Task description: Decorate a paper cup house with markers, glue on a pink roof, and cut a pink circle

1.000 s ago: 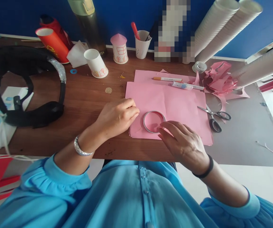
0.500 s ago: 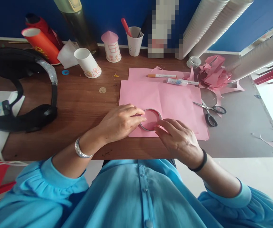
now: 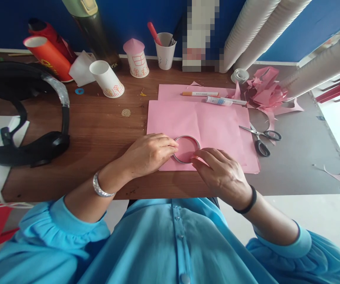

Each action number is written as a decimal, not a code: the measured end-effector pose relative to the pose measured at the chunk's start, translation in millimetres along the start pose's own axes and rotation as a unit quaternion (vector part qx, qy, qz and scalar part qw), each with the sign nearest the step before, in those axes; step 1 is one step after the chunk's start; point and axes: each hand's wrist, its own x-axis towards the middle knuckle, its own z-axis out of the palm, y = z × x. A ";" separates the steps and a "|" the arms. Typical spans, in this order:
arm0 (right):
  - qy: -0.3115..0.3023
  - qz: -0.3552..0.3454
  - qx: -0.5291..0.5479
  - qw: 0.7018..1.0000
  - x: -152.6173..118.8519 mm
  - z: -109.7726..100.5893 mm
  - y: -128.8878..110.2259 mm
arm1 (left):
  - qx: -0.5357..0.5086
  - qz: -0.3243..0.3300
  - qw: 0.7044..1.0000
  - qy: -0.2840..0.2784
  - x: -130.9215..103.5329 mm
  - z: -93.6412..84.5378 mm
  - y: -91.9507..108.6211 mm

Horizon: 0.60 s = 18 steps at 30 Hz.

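A thin silver ring (image 3: 187,136) lies on a sheet of pink paper (image 3: 170,118), close to the desk's front edge. My left hand (image 3: 152,154) has its fingers together, with the tips on the ring's left side. On the ring's right side, my right hand (image 3: 221,173) holds the rim between thumb and fingers. An orange marker (image 3: 200,94) and a white glue-like tube (image 3: 219,101) rest on the upper part of the paper. Open scissors (image 3: 260,136) lie at the paper's right edge.
Crumpled pink scraps (image 3: 266,92) and a tape roll (image 3: 240,75) are at the back right. Along the back stand a pen cup (image 3: 165,55), a pink-roofed cup (image 3: 137,61), a leaning white cup (image 3: 106,79) and a dark bottle (image 3: 99,37). Black headgear (image 3: 65,118) sits at left.
The fingers of my left hand have drawn closer together at the ring's left side. My right hand stays at the ring's right side. The view has shifted slightly.
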 end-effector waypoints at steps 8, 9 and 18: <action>0.017 -0.041 -0.035 0.998 -0.6 2.3 0.8 | -0.012 0.003 1.000 0.017 -0.7 3.4 -2.4; 0.016 -0.040 -0.033 0.999 -0.7 2.7 0.8 | -0.017 0.002 1.000 0.017 -0.5 3.3 -2.7; 0.012 -0.045 -0.012 0.999 -2.1 3.4 1.8 | 0.060 0.011 0.998 0.020 -0.2 1.6 10.5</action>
